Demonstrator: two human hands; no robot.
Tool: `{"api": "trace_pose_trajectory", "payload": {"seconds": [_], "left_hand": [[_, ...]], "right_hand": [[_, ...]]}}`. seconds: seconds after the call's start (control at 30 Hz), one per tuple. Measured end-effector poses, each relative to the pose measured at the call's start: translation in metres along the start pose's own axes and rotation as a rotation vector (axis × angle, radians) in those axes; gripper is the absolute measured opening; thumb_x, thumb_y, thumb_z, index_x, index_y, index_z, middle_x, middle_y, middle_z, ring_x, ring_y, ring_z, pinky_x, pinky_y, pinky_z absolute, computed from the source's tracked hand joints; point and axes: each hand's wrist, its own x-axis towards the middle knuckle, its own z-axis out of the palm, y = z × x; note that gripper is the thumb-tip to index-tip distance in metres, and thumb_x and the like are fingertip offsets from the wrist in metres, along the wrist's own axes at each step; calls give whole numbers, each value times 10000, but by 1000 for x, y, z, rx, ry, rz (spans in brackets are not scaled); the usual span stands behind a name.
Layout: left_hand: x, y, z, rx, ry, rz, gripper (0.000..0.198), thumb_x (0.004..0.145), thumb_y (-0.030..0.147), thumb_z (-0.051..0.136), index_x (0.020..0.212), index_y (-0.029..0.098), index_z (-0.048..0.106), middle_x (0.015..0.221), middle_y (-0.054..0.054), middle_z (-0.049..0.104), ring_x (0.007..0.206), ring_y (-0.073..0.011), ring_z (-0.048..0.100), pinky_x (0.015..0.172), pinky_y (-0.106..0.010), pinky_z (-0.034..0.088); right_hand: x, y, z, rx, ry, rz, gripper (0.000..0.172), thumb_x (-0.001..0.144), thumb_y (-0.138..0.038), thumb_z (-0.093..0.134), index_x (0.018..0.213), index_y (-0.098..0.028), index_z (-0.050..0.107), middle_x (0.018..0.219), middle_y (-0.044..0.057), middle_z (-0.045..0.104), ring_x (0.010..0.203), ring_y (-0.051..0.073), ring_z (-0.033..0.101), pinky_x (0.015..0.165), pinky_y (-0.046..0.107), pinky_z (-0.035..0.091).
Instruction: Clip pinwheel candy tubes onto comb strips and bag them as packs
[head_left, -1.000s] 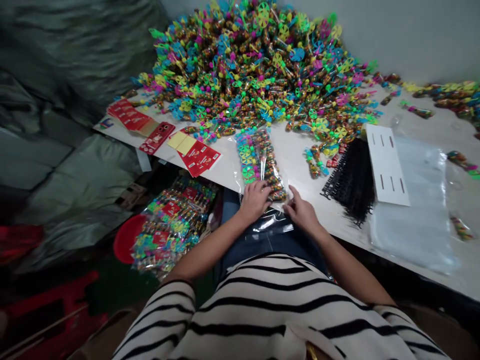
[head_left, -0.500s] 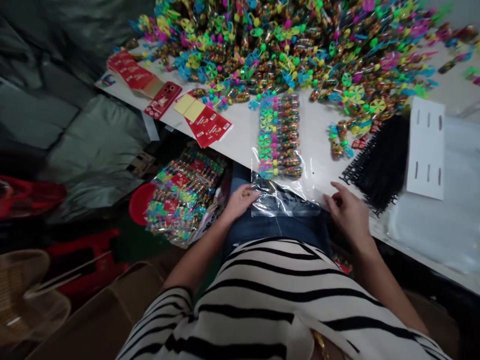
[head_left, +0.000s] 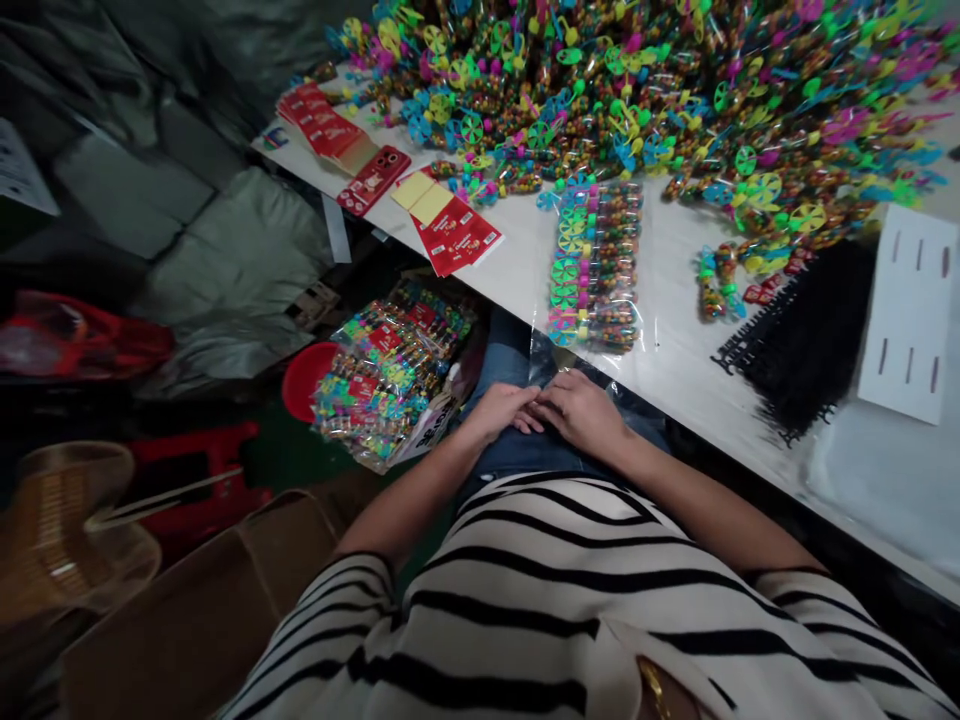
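Right at the lap, the left hand and the right hand are resting side by side over the jeans, both forearms angling inward from the sleeves of a striped sweater. The left fingers are lying together, their tips touching the right hand, and the right fingers are curling down together too. Are they clamped on the plastic? I cannot tell from here!

Just ahead, one clear bag is lying on the table, its open plastic end reaching over the edge toward the hands. Inside, candy tubes are packing two columns, too small to count exactly, with pinwheels lining the left side.

Down to the left, one heap of filled bags is sitting beside one red basin.

Back up on the table, one small bunch of tubes is lying just right of the bag, then one black pile of comb strips, and one white card showing six slits. Over on the left, we are seeing one red card, two yellow slips, one red printed card and one stack of red cards.

Beyond them all, a huge heap of pinwheel tubes is spreading across the table, far too many to count.
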Motion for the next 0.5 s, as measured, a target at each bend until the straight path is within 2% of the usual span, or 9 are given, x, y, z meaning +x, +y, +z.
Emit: {"api": "trace_pose_trajectory", "payload": {"seconds": [0.17,0.27,0.37,0.43,0.5], "left_hand": [[4,0,4,44,0,1,386,681,450,719,554,97,628,497,-70,648,444,-115,608,444,-178,443],[9,1,4,68,39,39,361,729,398,676,529,103,623,485,-58,636,421,-90,578,439,-169,443],[12,5,-3,67,62,86,356,737,392,667,527,109,616,534,-67,661,433,-82,572,427,-165,429],[12,7,-10,110,-2,105,360,734,407,669,531,114,616,553,-70,670,446,-86,571,427,-168,421],[11,8,-17,194,-49,127,358,737,413,659,537,117,629,546,-62,665,446,-82,550,427,-168,403]], "right_hand": [[6,-4,-5,-13,-110,6,164,909,-193,531,823,-142,661,841,89,626,845,203,512,776,332,385],[-11,3,-22,113,-146,-59,191,933,-218,479,805,-168,613,834,69,619,841,199,512,777,345,379],[-70,26,-45,330,-185,-24,272,972,-299,395,784,-189,559,777,42,591,772,169,525,738,318,417],[-131,47,-51,370,-171,181,288,967,-350,392,780,-202,553,746,37,594,712,164,550,666,300,450],[-196,68,-43,301,-134,418,316,935,-413,427,724,-222,564,665,29,602,587,167,556,548,296,451]]}}
